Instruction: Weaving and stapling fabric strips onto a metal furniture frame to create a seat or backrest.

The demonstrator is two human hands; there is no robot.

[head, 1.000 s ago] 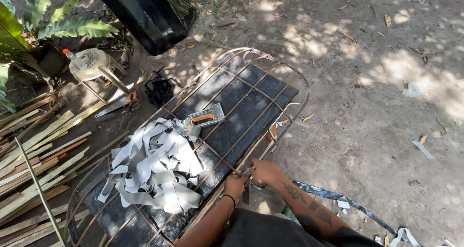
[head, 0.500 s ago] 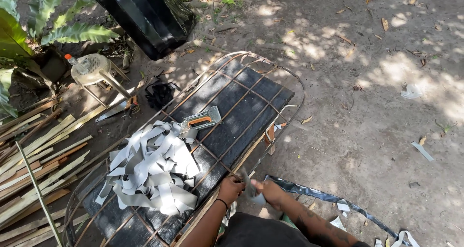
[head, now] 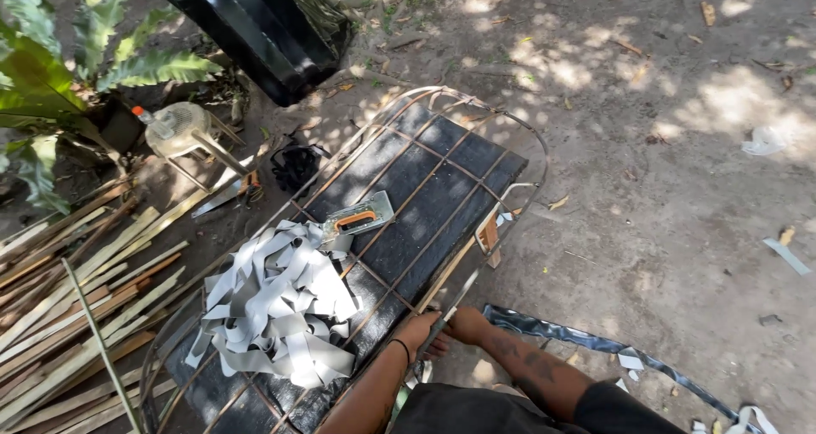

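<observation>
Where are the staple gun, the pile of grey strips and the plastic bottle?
staple gun (head: 357,219), head view, on its orange handle.
pile of grey strips (head: 276,306), head view, middle of the heap.
plastic bottle (head: 174,128), head view, its clear body.

Outdoor yard workshop: dirt ground (head: 680,230), bamboo strips (head: 76,306), plants (head: 51,77).

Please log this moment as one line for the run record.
left hand: grips rusty metal frame edge | right hand: holds thin blade-like strip against it | nearby: pile of grey straps, orange-handled staple gun
</observation>
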